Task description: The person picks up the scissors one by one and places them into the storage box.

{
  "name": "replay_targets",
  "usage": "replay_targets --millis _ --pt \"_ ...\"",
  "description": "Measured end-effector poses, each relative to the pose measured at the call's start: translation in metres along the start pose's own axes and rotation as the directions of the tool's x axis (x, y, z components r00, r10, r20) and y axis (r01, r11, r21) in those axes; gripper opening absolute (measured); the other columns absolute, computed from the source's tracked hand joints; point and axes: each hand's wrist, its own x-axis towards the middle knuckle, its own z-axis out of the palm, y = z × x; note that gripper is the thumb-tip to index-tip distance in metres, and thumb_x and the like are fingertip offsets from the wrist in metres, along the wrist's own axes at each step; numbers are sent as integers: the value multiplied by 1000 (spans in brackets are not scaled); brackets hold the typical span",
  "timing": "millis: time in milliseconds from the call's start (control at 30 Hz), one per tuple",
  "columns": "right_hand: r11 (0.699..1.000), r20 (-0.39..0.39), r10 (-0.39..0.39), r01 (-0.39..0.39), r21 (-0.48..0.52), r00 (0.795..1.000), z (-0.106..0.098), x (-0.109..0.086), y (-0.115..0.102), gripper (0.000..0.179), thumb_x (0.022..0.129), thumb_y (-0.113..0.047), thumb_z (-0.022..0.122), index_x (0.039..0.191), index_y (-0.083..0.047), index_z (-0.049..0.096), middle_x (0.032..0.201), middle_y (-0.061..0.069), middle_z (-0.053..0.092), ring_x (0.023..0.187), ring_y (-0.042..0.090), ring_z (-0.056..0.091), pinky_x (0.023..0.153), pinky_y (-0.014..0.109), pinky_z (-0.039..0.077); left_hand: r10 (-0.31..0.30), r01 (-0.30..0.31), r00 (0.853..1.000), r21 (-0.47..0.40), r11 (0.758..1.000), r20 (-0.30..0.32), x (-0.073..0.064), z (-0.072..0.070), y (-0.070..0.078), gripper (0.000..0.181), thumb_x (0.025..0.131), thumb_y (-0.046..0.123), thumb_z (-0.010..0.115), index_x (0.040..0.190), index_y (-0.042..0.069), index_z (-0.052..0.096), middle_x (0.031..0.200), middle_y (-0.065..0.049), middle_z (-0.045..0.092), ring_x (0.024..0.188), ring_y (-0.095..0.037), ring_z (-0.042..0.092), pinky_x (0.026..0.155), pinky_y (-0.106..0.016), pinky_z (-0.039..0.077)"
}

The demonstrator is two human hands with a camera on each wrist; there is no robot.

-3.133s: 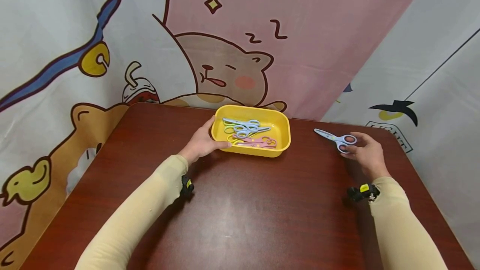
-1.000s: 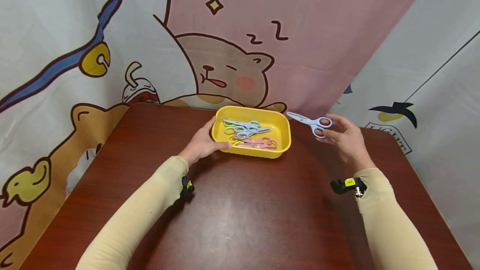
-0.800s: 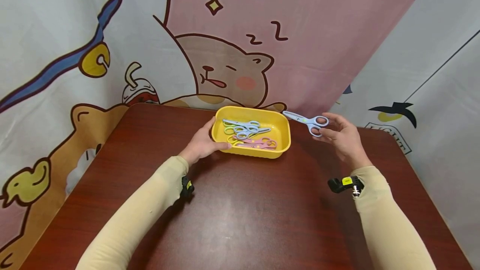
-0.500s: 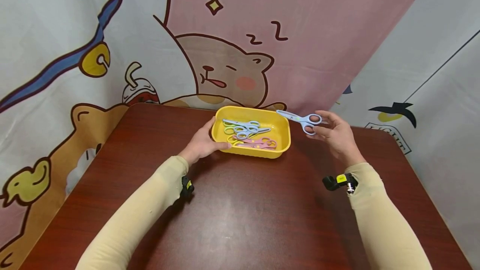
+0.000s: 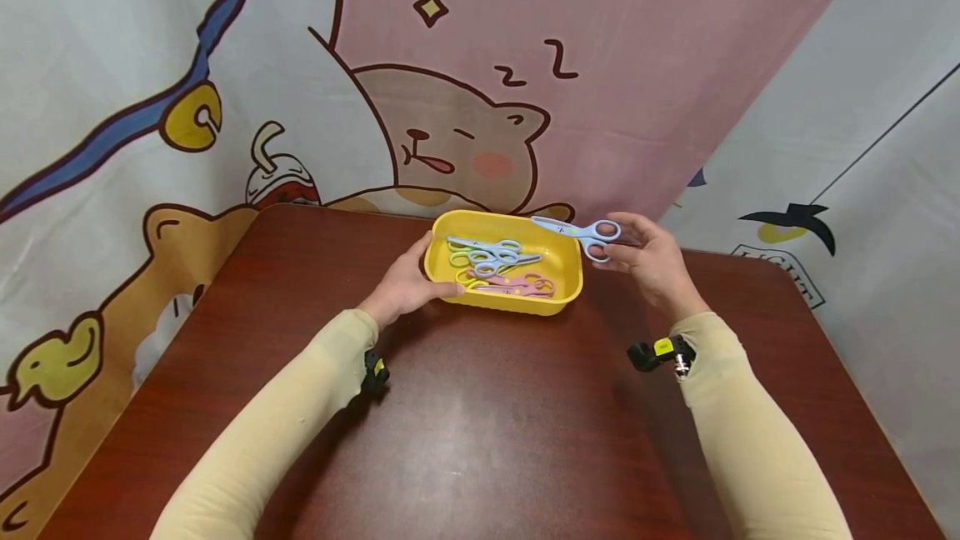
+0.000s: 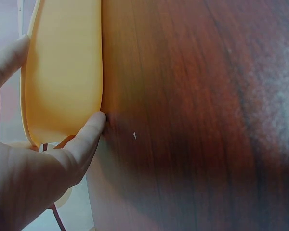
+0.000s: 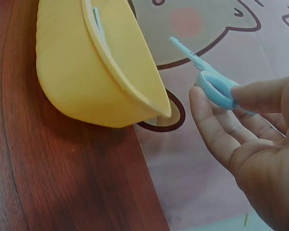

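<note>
A yellow plastic basket (image 5: 525,305) stands at the back of the table. My left hand (image 5: 401,286) grips its left end, with the thumb on the near wall and the fingers round the far side. Inside lie several scissors: light blue scissors (image 5: 491,257) over green-handled ones, and pink scissors (image 5: 517,282) near the front. My right hand (image 5: 652,261) pinches another pair of light blue scissors (image 5: 562,227) by the handle loops, thumb against a loop in the right wrist view. Their blades point left and overlap the basket's back right corner in the head view.
The dark red-brown wooden table (image 5: 465,432) reaches back to a printed cloth curtain (image 5: 637,65) with cartoon animals. That curtain hangs close behind the basket and along both sides.
My right hand has carried the light blue scissors leftward from the table's right side, up to the basket's right end. The left hand and the basket have stayed in place.
</note>
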Motion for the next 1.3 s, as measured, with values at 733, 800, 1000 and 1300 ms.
replay_targets --millis 733,800,1000,1300 --pt "996 52 48 -44 -72 997 38 18 2 49 97 13 59 143 2 48 127 17 58 89 15 75 79 35 62 0 0 1000 13 1000 0 0 0 -1 119 79 32 91 168 16 13 170 -7 26 133 -26 45 118 -42 35" --pt "996 62 56 -51 -79 997 41 20 1 50 97 13 59 144 2 47 129 19 57 89 16 75 80 35 62 0 0 1000 14 1000 0 0 0 -1 119 79 32 91 168 17 13 170 -7 25 134 -26 44 118 -43 35" --pt "991 72 80 -72 -110 994 48 23 -4 53 97 13 59 147 3 46 133 22 55 90 15 75 80 33 62 3 -3 1000 17 1000 -2 0 0 -1 119 78 33 91 167 17 14 171 -5 23 138 -26 42 119 -44 33" --pt "986 114 137 -124 -111 984 57 29 -2 49 96 15 60 141 2 50 132 22 56 88 20 75 84 42 61 7 -7 1000 25 1000 -4 1 1 -3 119 78 33 91 168 17 14 171 -5 23 138 -25 41 120 -44 32"
